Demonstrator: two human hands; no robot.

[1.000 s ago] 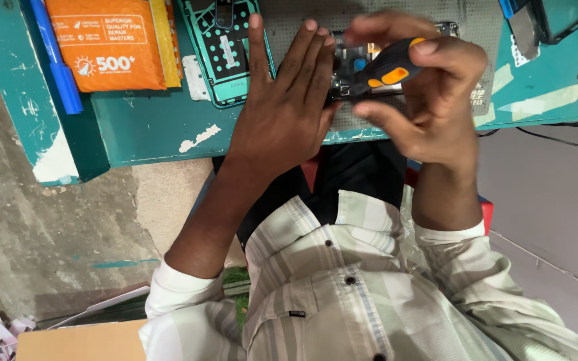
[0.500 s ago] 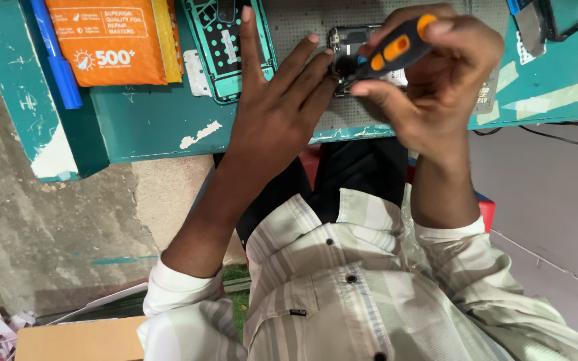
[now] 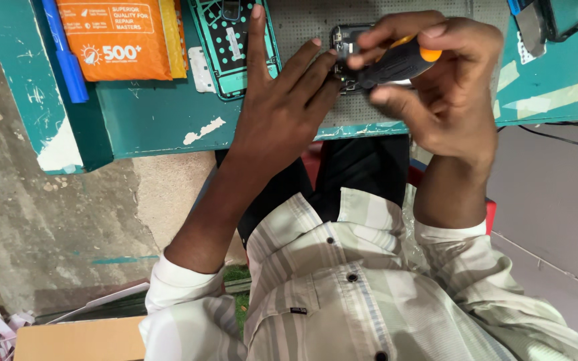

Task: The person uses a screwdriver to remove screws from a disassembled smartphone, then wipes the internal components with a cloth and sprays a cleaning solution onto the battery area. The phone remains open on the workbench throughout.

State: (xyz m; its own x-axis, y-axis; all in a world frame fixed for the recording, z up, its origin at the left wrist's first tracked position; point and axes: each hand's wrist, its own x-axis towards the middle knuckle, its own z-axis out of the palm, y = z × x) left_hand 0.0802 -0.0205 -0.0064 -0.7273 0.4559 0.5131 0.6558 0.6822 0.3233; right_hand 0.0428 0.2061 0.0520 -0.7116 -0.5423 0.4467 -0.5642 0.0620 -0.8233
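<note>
Fingers (image 3: 396, 100) of the right hand (image 3: 446, 100) are pinching the screwdriver (image 3: 396, 63); left hand (image 3: 279, 113), spread flat, is steadying the phone (image 3: 346, 40) at 12 o'clock. I'd be keeping the tip upright, pressing lightly.

At the upper middle of the frame, the screwdriver (image 3: 396, 60) has a black handle with an orange end cap. Just left of it, the opened phone (image 3: 346, 40) is dark grey and black inside, lying on a pale grey mat (image 3: 302, 23) with a fine dotted pattern. The table (image 3: 148, 120) across the top is teal, with chipped white patches. At the upper left lie an orange packet (image 3: 115, 40) with white markings and a blue pen (image 3: 65, 57). A teal frame (image 3: 232, 50) beside them carries black with light dots. The shirt (image 3: 342, 294) at the bottom is striped cream and grey-green with dark buttons.
</note>
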